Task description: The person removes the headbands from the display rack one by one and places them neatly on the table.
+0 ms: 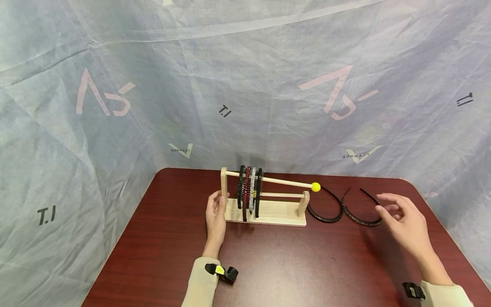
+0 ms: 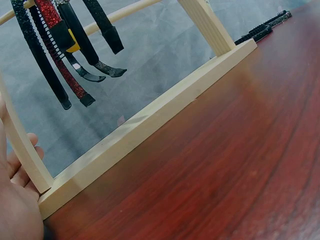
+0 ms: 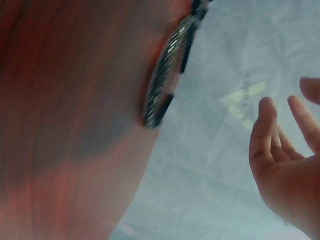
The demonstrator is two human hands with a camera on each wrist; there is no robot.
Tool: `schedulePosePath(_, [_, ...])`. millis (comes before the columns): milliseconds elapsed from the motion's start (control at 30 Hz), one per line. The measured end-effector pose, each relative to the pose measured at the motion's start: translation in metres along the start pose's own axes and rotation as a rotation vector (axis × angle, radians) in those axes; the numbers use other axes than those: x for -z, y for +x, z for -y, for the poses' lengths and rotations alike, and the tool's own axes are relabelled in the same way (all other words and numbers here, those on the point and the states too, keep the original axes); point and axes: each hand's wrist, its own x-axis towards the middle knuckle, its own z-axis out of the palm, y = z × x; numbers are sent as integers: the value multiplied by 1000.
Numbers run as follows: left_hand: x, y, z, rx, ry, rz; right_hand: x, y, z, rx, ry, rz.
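My left hand point(image 1: 216, 217) holds the left post of a pale wooden stand point(image 1: 284, 213), thumb in front and fingers behind it. On the stand's upper rod, which slopes to a yellow ball point(image 1: 316, 187) at its right end, hang several toothed headbands, among them a dark red one point(image 1: 246, 192) and a silver glittery one point(image 1: 252, 187). My right hand point(image 1: 408, 221) hovers with relaxed, spread fingers beside a dark headband point(image 1: 360, 221) on the table. In the right wrist view that hand is apart from the glittery headband point(image 3: 162, 75), with nothing in its fingers.
A second black headband point(image 1: 326, 220) lies on the table between the stand and the right-hand one, overlapping the stand's right end in the head view. The reddish-brown table point(image 1: 291, 264) ends at a grey printed cloth point(image 1: 245, 85) hanging behind and at the sides.
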Motion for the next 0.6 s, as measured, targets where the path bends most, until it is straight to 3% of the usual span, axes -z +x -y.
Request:
schedulePosePath(333, [0, 1, -1, 1, -21, -4, -13, -1, 41, -115, 114, -144])
schedulePosePath(600, [-1, 1, -1, 0, -7, -11, -21, 1, 61, -62, 254, -205])
